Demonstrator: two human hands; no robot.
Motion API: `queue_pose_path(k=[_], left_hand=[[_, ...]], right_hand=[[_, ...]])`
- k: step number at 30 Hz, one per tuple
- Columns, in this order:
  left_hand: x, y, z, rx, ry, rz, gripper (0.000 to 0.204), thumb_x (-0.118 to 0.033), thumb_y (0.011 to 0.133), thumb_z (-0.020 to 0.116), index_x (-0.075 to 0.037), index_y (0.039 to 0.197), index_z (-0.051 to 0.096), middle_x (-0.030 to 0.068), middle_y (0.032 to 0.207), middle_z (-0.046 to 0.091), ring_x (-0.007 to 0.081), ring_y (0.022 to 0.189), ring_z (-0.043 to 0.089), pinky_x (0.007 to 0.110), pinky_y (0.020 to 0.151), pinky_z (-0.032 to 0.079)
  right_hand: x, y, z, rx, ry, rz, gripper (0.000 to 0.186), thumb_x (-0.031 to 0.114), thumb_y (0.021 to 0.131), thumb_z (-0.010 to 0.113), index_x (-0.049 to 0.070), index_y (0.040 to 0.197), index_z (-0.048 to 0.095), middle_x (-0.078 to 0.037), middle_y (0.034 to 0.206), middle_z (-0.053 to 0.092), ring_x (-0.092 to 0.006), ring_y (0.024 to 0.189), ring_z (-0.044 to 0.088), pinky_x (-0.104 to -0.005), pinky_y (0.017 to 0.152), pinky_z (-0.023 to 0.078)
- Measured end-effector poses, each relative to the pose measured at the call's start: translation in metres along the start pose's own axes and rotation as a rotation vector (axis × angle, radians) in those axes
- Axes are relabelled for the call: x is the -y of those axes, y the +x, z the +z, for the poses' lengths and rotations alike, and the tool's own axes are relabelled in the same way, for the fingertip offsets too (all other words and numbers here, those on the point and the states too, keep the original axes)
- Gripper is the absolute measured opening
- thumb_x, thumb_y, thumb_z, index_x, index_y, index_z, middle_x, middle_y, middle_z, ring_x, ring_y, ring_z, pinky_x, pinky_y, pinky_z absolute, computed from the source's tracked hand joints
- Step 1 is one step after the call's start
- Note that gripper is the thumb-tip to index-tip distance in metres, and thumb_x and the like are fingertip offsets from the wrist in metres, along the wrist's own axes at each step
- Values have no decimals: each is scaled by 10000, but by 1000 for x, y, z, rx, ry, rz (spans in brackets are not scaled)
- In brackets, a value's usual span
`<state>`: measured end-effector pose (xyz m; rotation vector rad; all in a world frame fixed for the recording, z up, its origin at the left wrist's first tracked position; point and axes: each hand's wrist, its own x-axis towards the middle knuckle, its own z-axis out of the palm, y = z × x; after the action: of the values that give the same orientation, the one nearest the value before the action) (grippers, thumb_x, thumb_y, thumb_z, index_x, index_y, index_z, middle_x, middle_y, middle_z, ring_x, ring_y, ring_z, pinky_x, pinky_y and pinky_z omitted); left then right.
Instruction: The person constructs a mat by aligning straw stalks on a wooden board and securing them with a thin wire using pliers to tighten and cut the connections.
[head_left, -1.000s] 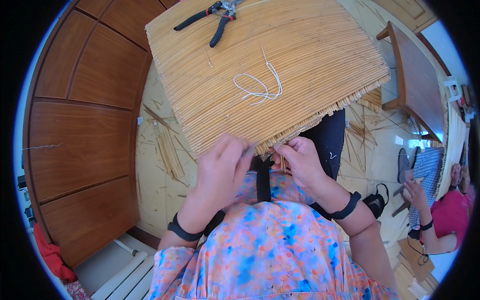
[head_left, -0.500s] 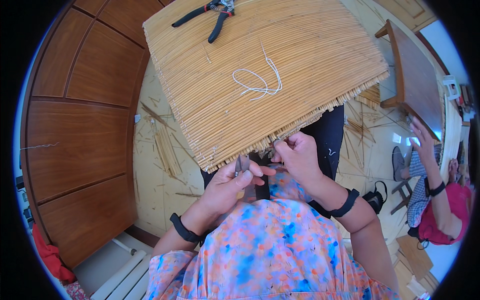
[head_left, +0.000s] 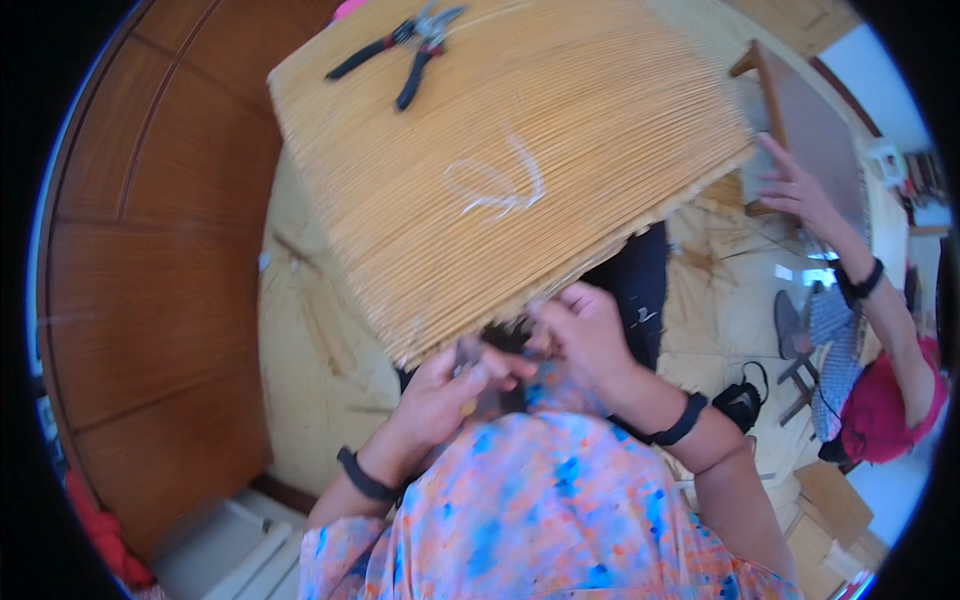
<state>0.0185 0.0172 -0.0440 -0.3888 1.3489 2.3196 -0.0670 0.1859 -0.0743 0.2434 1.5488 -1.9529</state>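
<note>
Here's the straw mat, spread right in front of the seated person, its slim stalks side by side, and both hands are at its near edge! The left hand, below the mat's near left corner, has a small grey tool gripped between thumb and fingers; too blurred for me to say what kind. Over to the right hand, just along that same edge: thumb and fingers bent in tight against the stalk ends, but whether they pinch the mat or something finer, I can't tell from here. A dark trouser leg shows under the mat's near edge, beside that right hand.

Up on the mat's far left part lie pliers with black-and-red handles, splayed wide. Nearer the mat's middle, a white thread lies in loose loops. Loose stalks litter the floor left of the mat, and beyond them stands a brown cabinet. And look right of the mat: a co-worker's hand, fingers stretched out, reaches up beside a wooden bench; contact there, I can't tell!
</note>
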Motion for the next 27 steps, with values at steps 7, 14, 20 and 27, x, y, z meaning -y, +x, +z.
queue_pose_path(k=[7,14,20,27], left_hand=[[24,9,-3,58,-355,157,181,-251,930,506,-127,1063,504,50,1300,450,298,1000,578,465,782,509],[26,18,-1,152,-473,203,111,-209,920,518,-119,983,510,72,1184,488,329,1006,566,437,792,479],[27,17,0,85,-476,212,123,-219,945,470,-115,1004,496,87,1174,501,330,993,576,441,786,473],[28,19,1,137,-517,203,127,-204,942,476,-110,1019,512,85,1119,531,342,1056,561,462,833,474]], right_hand=[[-4,4,2,58,-127,-7,186,185,844,631,1,826,649,-6,653,597,-54,568,525,-208,507,418],[-6,6,-6,119,-108,6,202,193,871,630,-8,855,646,-7,696,608,-53,590,523,-202,523,413],[-9,9,-4,163,-8,0,209,183,873,621,-23,851,648,-13,655,589,-59,567,504,-208,502,392],[-4,7,-4,119,-42,-48,228,166,862,620,-44,778,651,-31,585,575,-69,494,479,-231,449,369]])
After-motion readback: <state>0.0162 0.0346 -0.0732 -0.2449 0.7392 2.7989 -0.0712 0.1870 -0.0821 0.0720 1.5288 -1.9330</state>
